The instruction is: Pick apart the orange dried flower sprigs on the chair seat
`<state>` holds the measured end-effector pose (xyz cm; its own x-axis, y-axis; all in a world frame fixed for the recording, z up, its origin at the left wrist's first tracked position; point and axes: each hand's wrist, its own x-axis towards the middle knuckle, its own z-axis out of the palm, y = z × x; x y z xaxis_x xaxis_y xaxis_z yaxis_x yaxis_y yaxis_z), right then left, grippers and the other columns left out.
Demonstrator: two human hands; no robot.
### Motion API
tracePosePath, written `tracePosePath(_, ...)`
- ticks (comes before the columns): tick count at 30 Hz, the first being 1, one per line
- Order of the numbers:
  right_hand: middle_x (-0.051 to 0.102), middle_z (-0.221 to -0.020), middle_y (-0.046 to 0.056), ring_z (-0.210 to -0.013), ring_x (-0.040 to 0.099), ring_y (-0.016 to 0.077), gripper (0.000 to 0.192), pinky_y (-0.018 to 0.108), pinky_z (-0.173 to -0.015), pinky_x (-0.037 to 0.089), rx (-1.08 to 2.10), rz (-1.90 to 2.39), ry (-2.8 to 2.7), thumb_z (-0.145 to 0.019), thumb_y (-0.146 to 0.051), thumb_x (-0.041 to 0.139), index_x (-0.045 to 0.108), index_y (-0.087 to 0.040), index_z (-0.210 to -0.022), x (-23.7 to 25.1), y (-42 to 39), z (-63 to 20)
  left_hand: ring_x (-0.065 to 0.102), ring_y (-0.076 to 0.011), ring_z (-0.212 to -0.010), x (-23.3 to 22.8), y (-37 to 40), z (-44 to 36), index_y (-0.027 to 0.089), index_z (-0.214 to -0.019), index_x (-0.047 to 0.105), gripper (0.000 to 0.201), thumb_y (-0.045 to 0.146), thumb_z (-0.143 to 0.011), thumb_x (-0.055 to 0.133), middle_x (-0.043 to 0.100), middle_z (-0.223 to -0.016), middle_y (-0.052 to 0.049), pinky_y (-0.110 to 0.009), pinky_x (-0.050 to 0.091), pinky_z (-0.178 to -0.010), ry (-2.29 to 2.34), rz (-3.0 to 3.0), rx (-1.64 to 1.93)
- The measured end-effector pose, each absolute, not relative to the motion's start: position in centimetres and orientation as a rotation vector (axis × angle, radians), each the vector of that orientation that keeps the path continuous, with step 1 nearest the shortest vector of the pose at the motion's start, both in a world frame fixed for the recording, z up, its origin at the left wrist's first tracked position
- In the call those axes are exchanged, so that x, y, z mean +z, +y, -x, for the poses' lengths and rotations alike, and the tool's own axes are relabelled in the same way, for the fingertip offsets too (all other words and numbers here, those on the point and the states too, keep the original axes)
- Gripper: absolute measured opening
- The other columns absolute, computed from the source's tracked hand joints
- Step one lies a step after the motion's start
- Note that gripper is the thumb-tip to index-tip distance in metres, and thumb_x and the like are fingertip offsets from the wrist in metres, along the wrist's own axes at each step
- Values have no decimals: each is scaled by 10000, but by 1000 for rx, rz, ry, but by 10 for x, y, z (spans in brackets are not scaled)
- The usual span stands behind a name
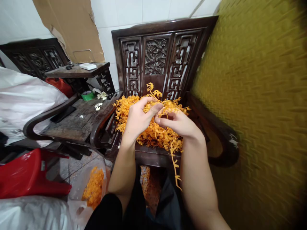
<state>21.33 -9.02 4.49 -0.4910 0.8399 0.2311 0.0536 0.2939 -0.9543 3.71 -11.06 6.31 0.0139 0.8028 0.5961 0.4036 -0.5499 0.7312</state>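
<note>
A: Hands?
B: Two were in view, left hand [138, 118] and right hand [178, 124], both pinching orange strands.
A: Orange stuff?
B: One big pile [153, 134] on the chair seat, too tangled to count strands. One smaller heap [94, 187] in a clear bag on the floor. One long strand [176, 166] hung off the seat edge.
A: Furniture?
B: One carved chair [163, 57], one side table [79, 119], one red stool [28, 174].
A: On the table?
B: One green tape roll [87, 95], one phone [62, 114], a few white flowers [102, 95], count unclear.
</note>
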Motion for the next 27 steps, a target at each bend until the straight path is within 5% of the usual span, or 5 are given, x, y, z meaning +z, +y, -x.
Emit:
tracePosePath(7, 620, -896, -12, -749, 528, 108, 401, 274, -692, 463, 1219, 613, -1651, -773, -446, 903, 658, -217, -992, 39, -87, -211, 614, -125, -737, 63, -111, -38, 210, -851, 628, 331, 502, -1007, 629, 700, -808, 13, -277, 481, -753, 1249, -1947, 1595)
tracePosePath(12, 603, -706, -26, -574, 503, 93, 358, 261, -542, 437, 1255, 599, -1486, -867, -551, 802, 660, -222, -887, 38, -86, -208, 566, -122, -690, 58, -104, -39, 209, -814, 626, 375, 536, -998, 624, 646, -750, 5, -271, 465, -683, 1239, -1750, 1649)
tracePosePath(17, 688, -769, 7, -639, 666, 153, 429, 315, -593, 572, 1247, 644, -1267, -728, -557, 906, 684, -224, -882, 42, -84, -198, 485, -110, -585, 52, -96, -40, 209, -785, 630, 372, 503, -1011, 607, 562, -653, 14, -265, 415, -573, 1220, -1615, 1636)
tracePosePath(24, 460, -624, -56, -491, 337, 44, 365, 233, -441, 250, 1240, 552, -1188, -771, -435, 910, 639, -192, -759, 45, -84, -194, 502, -119, -624, 53, -96, -38, 216, -822, 668, 316, 461, -1011, 605, 560, -658, 14, -257, 432, -597, 1185, -1608, 1649)
tracePosePath(27, 371, -593, -62, -502, 294, 51, 472, 237, -443, 229, 1237, 524, -1220, -810, -480, 873, 532, -196, -651, 47, -85, -194, 523, -119, -638, 53, -97, -36, 212, -794, 659, 326, 443, -1016, 598, 580, -673, 11, -260, 449, -627, 1169, -1664, 1623)
